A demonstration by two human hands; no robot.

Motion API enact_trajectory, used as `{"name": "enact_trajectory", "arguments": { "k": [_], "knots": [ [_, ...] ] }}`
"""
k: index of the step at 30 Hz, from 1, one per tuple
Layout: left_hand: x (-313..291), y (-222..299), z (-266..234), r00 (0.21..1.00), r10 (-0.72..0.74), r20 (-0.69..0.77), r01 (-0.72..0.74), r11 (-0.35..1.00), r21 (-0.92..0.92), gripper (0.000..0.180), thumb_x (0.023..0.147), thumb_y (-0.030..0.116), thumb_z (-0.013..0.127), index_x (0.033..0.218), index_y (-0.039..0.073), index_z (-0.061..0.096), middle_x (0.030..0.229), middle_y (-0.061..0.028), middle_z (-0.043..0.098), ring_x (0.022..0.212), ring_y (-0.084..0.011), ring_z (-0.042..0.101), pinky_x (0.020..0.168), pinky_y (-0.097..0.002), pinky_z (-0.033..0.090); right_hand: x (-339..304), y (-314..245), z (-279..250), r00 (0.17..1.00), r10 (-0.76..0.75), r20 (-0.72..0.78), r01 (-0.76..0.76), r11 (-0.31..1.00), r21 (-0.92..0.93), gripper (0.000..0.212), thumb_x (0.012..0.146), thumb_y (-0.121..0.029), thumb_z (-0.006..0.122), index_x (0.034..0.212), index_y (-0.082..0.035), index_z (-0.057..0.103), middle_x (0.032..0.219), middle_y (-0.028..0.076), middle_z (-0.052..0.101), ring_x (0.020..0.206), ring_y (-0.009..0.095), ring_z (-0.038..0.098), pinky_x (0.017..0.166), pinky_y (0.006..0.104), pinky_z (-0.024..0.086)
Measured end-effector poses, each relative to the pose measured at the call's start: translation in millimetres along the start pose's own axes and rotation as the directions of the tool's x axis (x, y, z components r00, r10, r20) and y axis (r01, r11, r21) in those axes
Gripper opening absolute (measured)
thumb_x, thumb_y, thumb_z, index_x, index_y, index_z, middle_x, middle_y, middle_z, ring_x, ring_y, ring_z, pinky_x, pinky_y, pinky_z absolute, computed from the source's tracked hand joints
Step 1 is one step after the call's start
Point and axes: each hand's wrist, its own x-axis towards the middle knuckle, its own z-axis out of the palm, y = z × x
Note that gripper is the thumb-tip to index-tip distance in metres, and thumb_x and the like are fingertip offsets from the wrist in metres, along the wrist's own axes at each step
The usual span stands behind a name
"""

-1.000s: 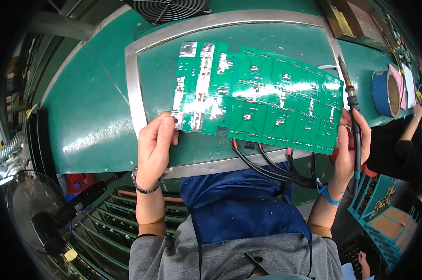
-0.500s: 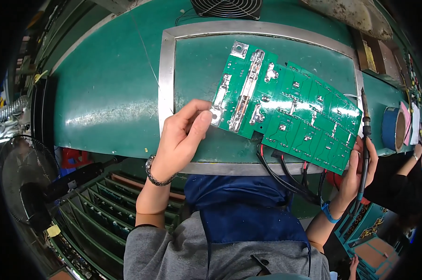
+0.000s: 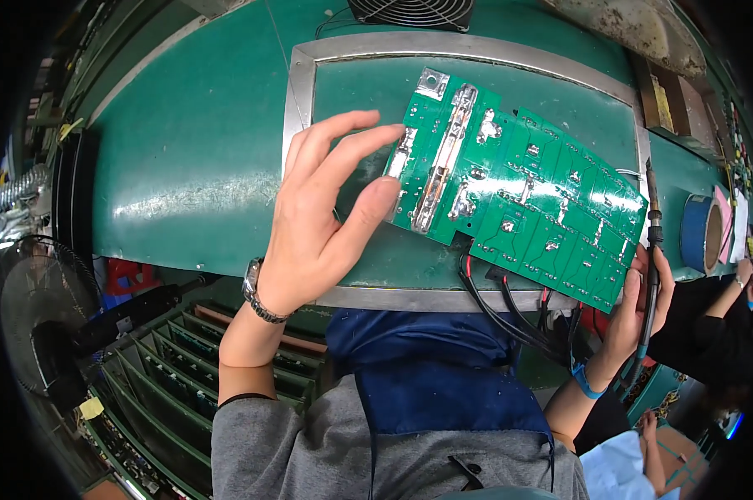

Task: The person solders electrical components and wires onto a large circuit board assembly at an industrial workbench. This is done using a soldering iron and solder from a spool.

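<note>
A large green circuit board (image 3: pixel 497 218) lies tilted before me, its solder side up, with shiny solder patches and a long tinned strip near its left end. My left hand (image 3: pixel 318 212) is open at the board's left edge, thumb and fingers spread; whether the fingertips touch it I cannot tell. At the right lower corner, my right hand (image 3: pixel 630 308) grips the board's edge and also holds a soldering iron (image 3: pixel 653 250), its tip pointing away from me. Red and black cables (image 3: pixel 510 321) hang from under the board's near edge.
A metal frame (image 3: pixel 476 48) surrounds the work area on the green bench. A fan grille (image 3: pixel 414 12) stands at the far edge, a blue tape roll (image 3: pixel 700 233) at the right. Slotted green racks (image 3: pixel 193 367) and a fan (image 3: pixel 47 317) are lower left. Another person's hand (image 3: pixel 741 271) shows far right.
My left hand has let go of the board's lower left corner, opened and moved up along its left edge. My right hand still holds the board and iron. Blue clothing has appeared lower right.
</note>
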Motion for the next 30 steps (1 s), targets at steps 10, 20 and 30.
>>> {"name": "enact_trajectory", "arguments": {
  "k": [10,20,30],
  "knots": [
    [9,7,5,0.994,0.109,0.010,-0.109,0.991,0.074,0.031,0.081,0.018,0.064,0.111,0.011,0.066,0.130,-0.0143,0.049,0.121,-0.0358,0.041,0.098,-0.0438,0.037,1,4,-2,1.000,0.000,0.011,0.000,1.000,0.024,0.038,0.089,0.003,0.056,0.127,0.004,0.048,0.114,0.021,0.062,0.101,0.018,0.061,0.093,0.0321,0.045],
    [14,7,7,0.982,0.184,0.043,-0.189,0.954,0.231,0.029,0.088,0.029,0.055,0.107,0.013,0.070,0.140,-0.0136,0.043,0.130,-0.0363,0.034,0.094,-0.0442,0.040,0,4,-1,1.000,0.008,-0.002,-0.008,0.999,0.033,0.039,0.089,0.002,0.057,0.127,0.004,0.048,0.114,0.021,0.062,0.100,0.018,0.061,0.092,0.0315,0.045],
    [19,11,4,0.978,0.204,0.050,-0.210,0.950,0.231,0.017,0.084,0.019,0.061,0.097,0.011,0.070,0.137,-0.0147,0.046,0.131,-0.0363,0.035,0.097,-0.0450,0.038,0,6,-1,1.000,-0.009,-0.002,0.009,1.000,0.018,0.038,0.089,0.002,0.057,0.127,0.004,0.048,0.113,0.020,0.063,0.100,0.018,0.061,0.092,0.0314,0.046]
  ]
}}
